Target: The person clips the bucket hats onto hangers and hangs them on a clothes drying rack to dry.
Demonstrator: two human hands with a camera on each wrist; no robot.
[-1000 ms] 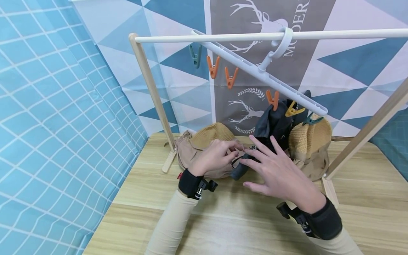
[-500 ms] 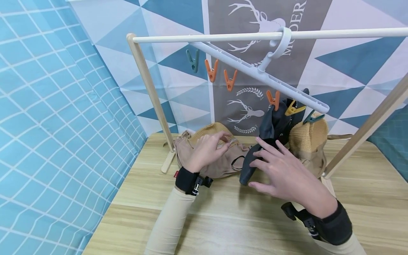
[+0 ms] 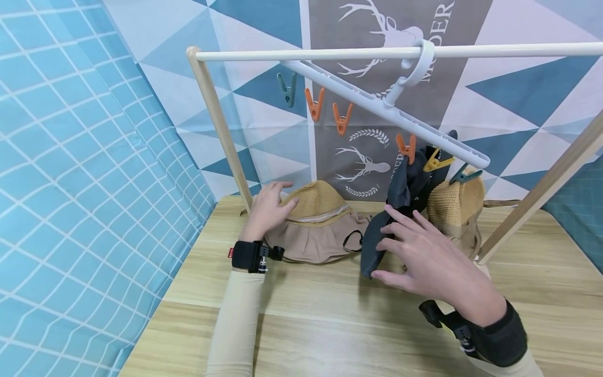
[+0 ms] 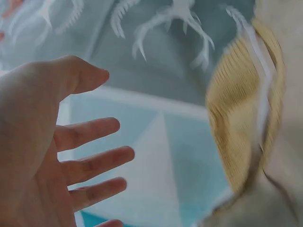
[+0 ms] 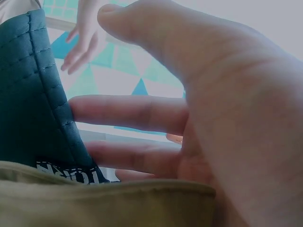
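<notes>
A sun hat with a woven straw crown and brown cloth brim lies on the table at the left. My left hand hovers at its left side, fingers spread; in the left wrist view nothing is between them. A dark hat hangs from clothespins, its stitched brim drooping toward the table. The fingers of my right hand reach straight along that brim, fingertips right at its edge in the right wrist view. Behind this hand, partly hidden, is another straw and brown hat below a dark green clothespin.
A pale blue hanger hooks over the white rail of a wooden-legged rack and slopes down to the right. Along it are an orange clothespin, a green clothespin, a yellow clothespin and others. A patterned backdrop stands behind.
My left hand has let go near the dark brim and moved left over the straw hat to its left side. The dark brim now droops lower. My right hand has shifted slightly right and down.
</notes>
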